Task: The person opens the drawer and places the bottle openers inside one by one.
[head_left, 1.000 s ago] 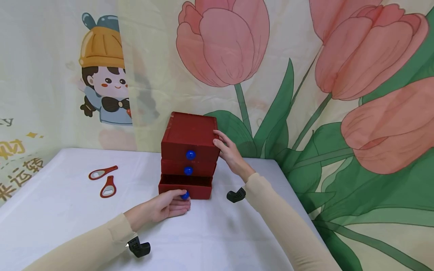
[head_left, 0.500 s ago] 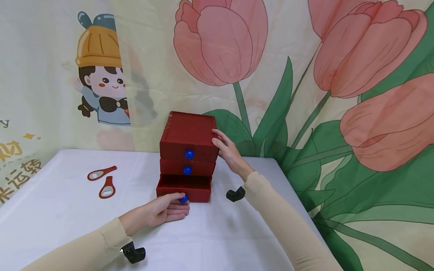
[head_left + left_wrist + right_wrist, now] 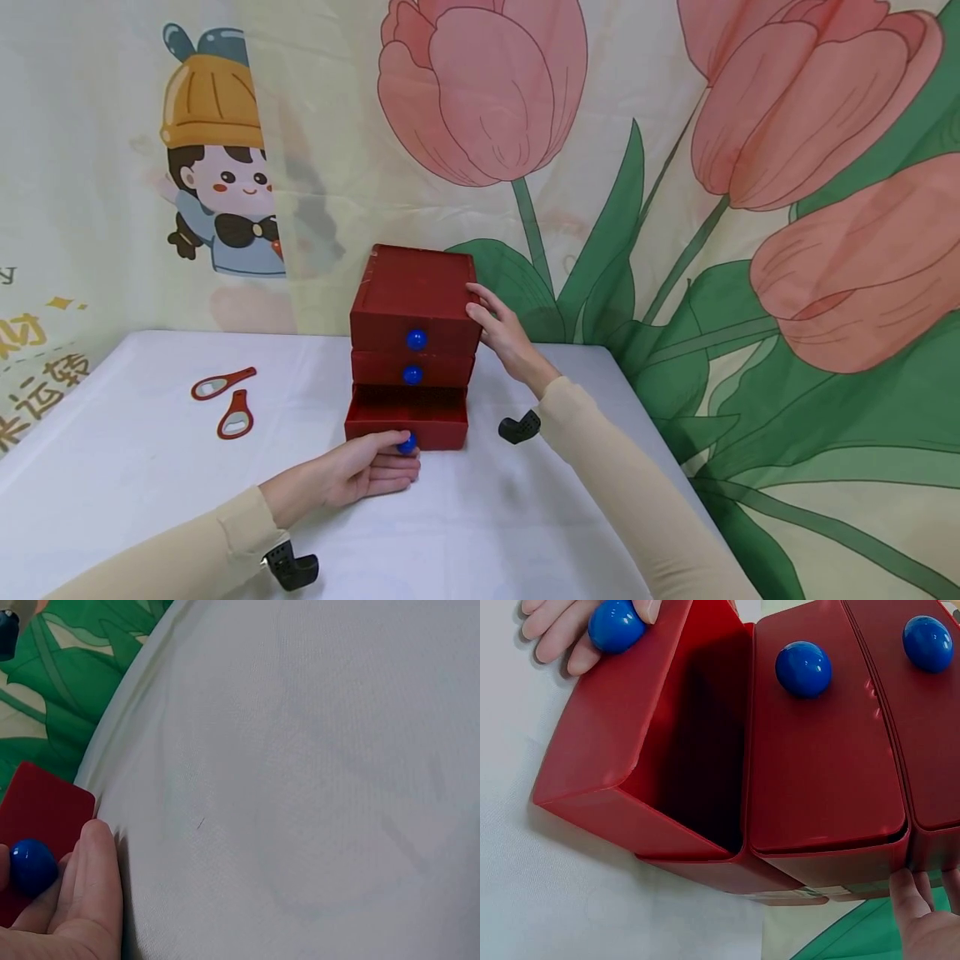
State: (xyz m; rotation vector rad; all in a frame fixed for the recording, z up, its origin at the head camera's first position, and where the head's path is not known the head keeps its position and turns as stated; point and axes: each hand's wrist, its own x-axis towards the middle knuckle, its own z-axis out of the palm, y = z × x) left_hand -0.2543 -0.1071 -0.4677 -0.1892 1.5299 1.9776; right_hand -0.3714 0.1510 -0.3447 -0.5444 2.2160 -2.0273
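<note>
On the white cloth-covered table (image 3: 150,467), near its far edge, a small red drawer chest (image 3: 415,292) is standing upright, boxy and smooth-sided with a matte plastic look. It is carrying three stacked drawers, each fitted with a glossy round blue knob. The bottom drawer (image 3: 406,412) is sitting pulled partway out, showing a dark red hollow inside, while the two above it are lying flush with the front.

The left hand (image 3: 360,473) is resting on the cloth in front of the chest, its thumb and curled fingers pinching the bottom drawer's blue knob (image 3: 407,444); the left wrist view is showing the knob (image 3: 31,866) tucked between the fingers against the flat red drawer front. The right hand (image 3: 504,337) is pressing against the right side of the chest near its top, fingers nearly straight and lying flat along the wall; the right wrist view is catching only fingertips (image 3: 907,889) touching the lower corner of the red casing.

Well to the left on the cloth, two red bottle openers (image 3: 227,398) are lying flat, each with a rounded head and a slim handle. Behind the table, a fabric backdrop (image 3: 675,167) printed with large pink tulips and green leaves is hanging.
</note>
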